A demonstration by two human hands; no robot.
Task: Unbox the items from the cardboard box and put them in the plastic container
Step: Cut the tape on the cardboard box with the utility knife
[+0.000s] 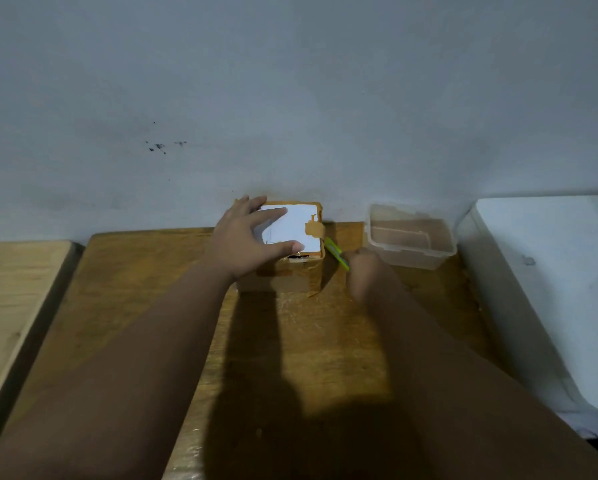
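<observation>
A small cardboard box (283, 275) with a white label on its taped top stands at the far side of the wooden table, against the wall. My left hand (245, 240) lies spread over the box's top, fingers apart, pressing on the label. My right hand (361, 271) is just right of the box, blurred, closed on a green-handled cutter (335, 252) whose tip points at the box's right edge. The clear plastic container (410, 251) stands open further right, and nothing shows inside it.
The wooden table (172, 289) runs toward me. A lighter wooden surface (13, 289) adjoins it on the left. A large white box-like object (547, 278) stands at the right, close to the container. A grey wall is right behind the box.
</observation>
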